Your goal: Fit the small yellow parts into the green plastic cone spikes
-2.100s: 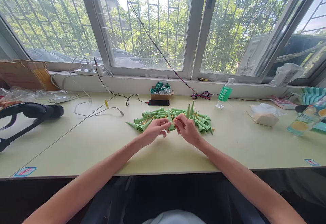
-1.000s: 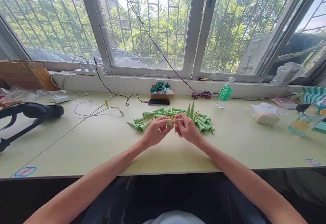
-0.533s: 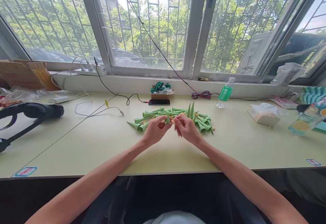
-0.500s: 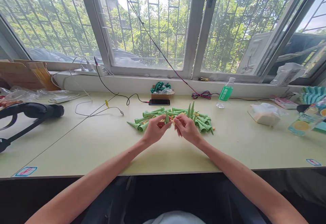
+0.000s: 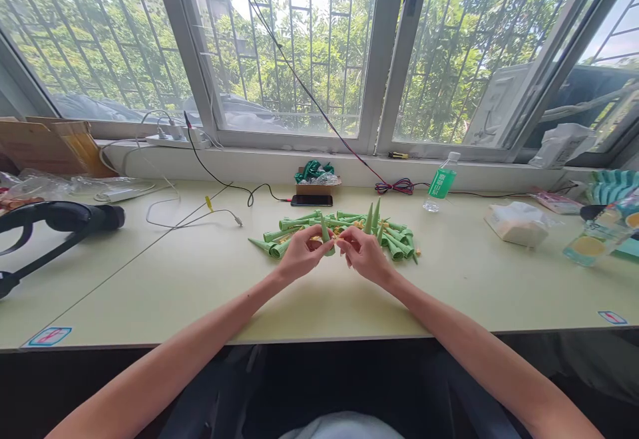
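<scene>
My left hand is closed on a green cone, which looks like rolled paper and points upward. Close beside it, my right hand has its thumb and finger pinched together near the cone's lower part. A small yellowish bit shows at those fingertips, too small to name. Around and behind both hands spreads a pile of similar green cones, several with their round open ends toward me. Small yellow pieces lie among them. Two more cones stand upright just behind my right hand.
Behind the pile are a black phone on a cable and a small cardboard box with green wrapping. A water bottle and a tissue pack stand to the right. At left lie a black headset and a white cable.
The cone in my left hand has tilted slightly to the left, and more of its lower part shows. My right fingertips have shifted a little left, toward the cone.
</scene>
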The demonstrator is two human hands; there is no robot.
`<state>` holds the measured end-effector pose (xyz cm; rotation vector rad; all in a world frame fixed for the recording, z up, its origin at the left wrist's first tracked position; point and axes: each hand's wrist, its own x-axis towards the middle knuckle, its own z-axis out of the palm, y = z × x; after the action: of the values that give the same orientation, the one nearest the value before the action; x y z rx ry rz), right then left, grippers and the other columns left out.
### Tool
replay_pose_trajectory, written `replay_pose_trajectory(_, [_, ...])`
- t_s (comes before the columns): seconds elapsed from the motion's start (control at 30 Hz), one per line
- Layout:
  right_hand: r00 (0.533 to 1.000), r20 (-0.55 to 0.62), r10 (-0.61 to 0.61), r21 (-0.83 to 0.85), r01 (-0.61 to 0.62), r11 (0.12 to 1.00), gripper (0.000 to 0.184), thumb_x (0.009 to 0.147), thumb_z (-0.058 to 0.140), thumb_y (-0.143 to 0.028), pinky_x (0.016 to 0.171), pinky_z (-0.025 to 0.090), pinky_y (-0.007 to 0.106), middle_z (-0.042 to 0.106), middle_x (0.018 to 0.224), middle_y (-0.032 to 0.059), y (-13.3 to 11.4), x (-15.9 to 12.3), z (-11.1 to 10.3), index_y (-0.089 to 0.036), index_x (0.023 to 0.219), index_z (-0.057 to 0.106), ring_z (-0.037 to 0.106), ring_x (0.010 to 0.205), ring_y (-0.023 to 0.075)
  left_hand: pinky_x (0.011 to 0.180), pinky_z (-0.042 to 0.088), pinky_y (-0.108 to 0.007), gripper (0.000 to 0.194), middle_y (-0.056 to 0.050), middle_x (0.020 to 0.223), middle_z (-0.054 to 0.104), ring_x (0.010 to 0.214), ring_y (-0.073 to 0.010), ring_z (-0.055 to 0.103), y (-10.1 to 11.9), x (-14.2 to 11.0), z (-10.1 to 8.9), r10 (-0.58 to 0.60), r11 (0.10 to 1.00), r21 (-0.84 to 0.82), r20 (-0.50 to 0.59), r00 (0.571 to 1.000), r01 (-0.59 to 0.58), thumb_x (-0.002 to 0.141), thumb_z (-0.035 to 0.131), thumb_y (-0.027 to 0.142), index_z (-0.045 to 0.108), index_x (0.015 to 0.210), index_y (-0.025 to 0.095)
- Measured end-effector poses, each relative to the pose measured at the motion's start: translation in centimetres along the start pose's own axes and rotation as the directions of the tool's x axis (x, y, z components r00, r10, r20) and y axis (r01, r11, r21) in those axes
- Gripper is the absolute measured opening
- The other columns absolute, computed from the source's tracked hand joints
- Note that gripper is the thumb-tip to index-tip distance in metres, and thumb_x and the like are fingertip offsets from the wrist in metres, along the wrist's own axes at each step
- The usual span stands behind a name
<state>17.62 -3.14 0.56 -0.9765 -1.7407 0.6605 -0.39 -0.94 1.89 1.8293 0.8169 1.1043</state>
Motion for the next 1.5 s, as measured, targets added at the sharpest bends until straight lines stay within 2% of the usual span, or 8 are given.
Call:
replay_pose_trajectory(0.13, [1.000, 0.003, -0.007, -0.006, 0.007, 1.000, 0.032, 0.093, 0.052, -0.050, 0.044, 0.040, 0.023, 0.058, 0.061, -0.0027, 0.2, 0.0, 0.0, -0.020, 0.081, 0.052, 0.051, 0.040, 0.0098, 0.039, 0.028, -0.018, 0.025, 0.004, 0.059, 0.048, 0.044, -0.0058, 0.038, -0.6, -0.1, 0.0, 0.072, 0.992, 0.102, 0.020, 0.997, -0.074, 0.086, 0.064, 0.041, 0.061, 0.090, 0.016])
replay_pose_trajectory(0.43, [0.999, -0.032, 0.008, -0.127, -0.012, 0.992, 0.039, 0.096, 0.045, -0.046, 0.045, 0.035, 0.023, 0.053, 0.049, -0.0025, 0.0, 0.0, -0.1, -0.021, 0.066, 0.045, 0.047, 0.041, 0.0106, 0.043, 0.026, -0.019, 0.013, 0.009, 0.050, 0.033, 0.044, -0.0065, 0.027, -0.9, -0.3, 0.2, 0.231, 0.919, 0.313, 0.066, 0.971, -0.239, 0.088, 0.059, 0.031, 0.057, 0.090, 0.018])
replay_pose_trajectory(0.53, [0.999, -0.043, 0.005, -0.162, -0.012, 0.987, 0.040, 0.095, 0.045, -0.046, 0.045, 0.033, 0.023, 0.049, 0.047, -0.0030, 0.0, 0.0, -0.1, -0.021, 0.064, 0.043, 0.044, 0.041, 0.0106, 0.043, 0.028, -0.018, 0.011, 0.010, 0.050, 0.034, 0.043, -0.0061, 0.028, -0.7, -0.4, 0.4, 0.258, 0.909, 0.322, 0.070, 0.964, -0.266, 0.087, 0.059, 0.028, 0.056, 0.093, 0.018])
replay_pose_trajectory(0.73, [0.998, -0.064, -0.006, -0.218, -0.008, 0.976, 0.043, 0.095, 0.044, -0.044, 0.045, 0.030, 0.024, 0.042, 0.043, -0.0040, 0.2, 0.1, -0.1, -0.022, 0.059, 0.038, 0.040, 0.041, 0.0108, 0.043, 0.029, -0.017, 0.018, 0.004, 0.071, 0.055, 0.043, -0.0040, 0.037, -0.4, -0.5, 0.5, 0.248, 0.932, 0.256, 0.071, 0.966, -0.258, 0.088, 0.059, 0.029, 0.052, 0.102, 0.020])
replay_pose_trajectory(0.97, [0.998, -0.064, -0.010, -0.264, -0.007, 0.964, 0.043, 0.093, 0.045, -0.040, 0.046, 0.031, 0.025, 0.040, 0.041, -0.0035, 0.1, 0.1, 0.0, -0.022, 0.055, 0.038, 0.040, 0.042, 0.0115, 0.044, 0.029, -0.018, 0.015, 0.007, 0.058, 0.042, 0.044, -0.0055, 0.034, -0.6, -0.6, 0.5, 0.242, 0.924, 0.280, 0.102, 0.965, -0.261, 0.088, 0.058, 0.031, 0.047, 0.086, 0.021])
replay_pose_trajectory(1.2, [0.999, -0.044, 0.006, -0.228, -0.016, 0.973, 0.031, 0.092, 0.050, -0.043, 0.049, 0.037, 0.024, 0.055, 0.054, -0.0018, -0.1, 0.1, -0.1, -0.020, 0.071, 0.052, 0.048, 0.046, 0.0123, 0.042, 0.035, -0.019, 0.020, 0.000, 0.078, 0.059, 0.044, -0.0043, 0.044, -0.4, -0.3, 0.7, 0.116, 0.982, 0.150, 0.032, 0.993, -0.119, 0.087, 0.060, 0.036, 0.052, 0.089, 0.018])
replay_pose_trajectory(1.37, [1.000, 0.016, -0.016, -0.207, 0.019, 0.978, 0.020, 0.091, 0.055, -0.039, 0.053, 0.042, 0.025, 0.062, 0.065, -0.0003, 0.0, 0.2, -0.2, -0.019, 0.095, 0.058, 0.053, 0.051, 0.0132, 0.036, 0.032, -0.017, 0.032, 0.002, 0.070, 0.057, 0.039, -0.0040, 0.043, 0.5, 0.1, 0.4, -0.086, 0.994, -0.067, 0.000, 0.996, 0.086, 0.080, 0.068, 0.043, 0.051, 0.088, 0.017])
replay_pose_trajectory(1.5, [0.998, 0.063, -0.027, -0.187, 0.039, 0.982, 0.017, 0.092, 0.054, -0.034, 0.055, 0.044, 0.026, 0.062, 0.064, 0.0001, 0.2, 0.2, -0.2, -0.019, 0.091, 0.060, 0.055, 0.052, 0.0136, 0.034, 0.029, -0.017, 0.032, 0.003, 0.064, 0.055, 0.036, -0.0032, 0.041, 0.6, 0.2, 0.3, -0.133, 0.987, -0.093, 0.002, 0.991, 0.132, 0.081, 0.067, 0.045, 0.051, 0.085, 0.017])
